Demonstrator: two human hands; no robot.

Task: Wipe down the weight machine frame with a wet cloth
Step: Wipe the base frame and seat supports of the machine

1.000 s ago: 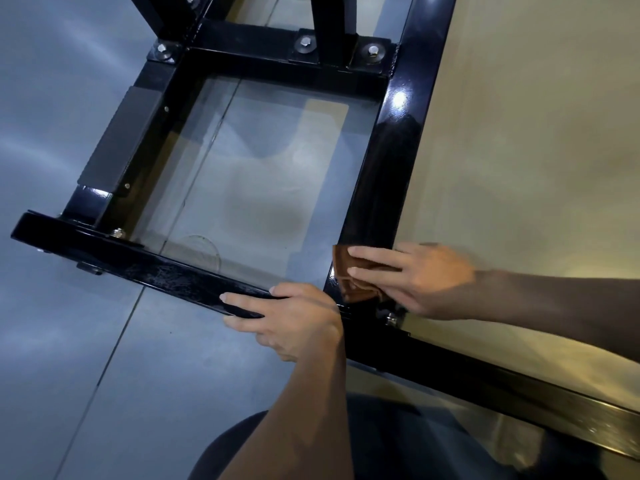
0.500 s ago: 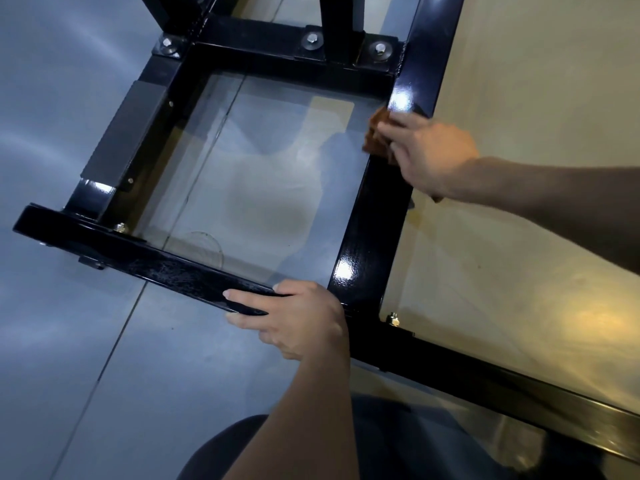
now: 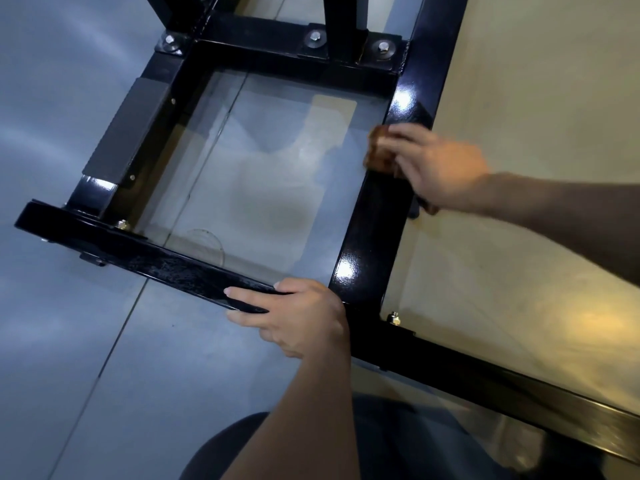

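The weight machine frame (image 3: pixel 372 237) is glossy black steel tubing lying low over the floor, forming a square bay. My right hand (image 3: pixel 440 168) holds a brown cloth (image 3: pixel 379 150) against the right-hand bar, about a third of the way down from the far corner. Its fingers curl over the cloth, and a bit of cloth shows under the heel of the hand. The hand is motion-blurred. My left hand (image 3: pixel 298 317) rests on the near cross bar (image 3: pixel 166 265) beside the joint, with its fingers laid straight along the bar.
Bolted uprights (image 3: pixel 341 26) rise from the far cross bar. A grey plate (image 3: pixel 130 133) covers the left bar. Shiny grey floor (image 3: pixel 69 341) lies to the left, beige floor (image 3: pixel 536 98) to the right. My dark-clothed knee (image 3: pixel 381 445) is at the bottom.
My right hand slid the cloth from the near joint up the right bar toward the far corner, then came back a little toward me. My left hand stayed on the near bar.
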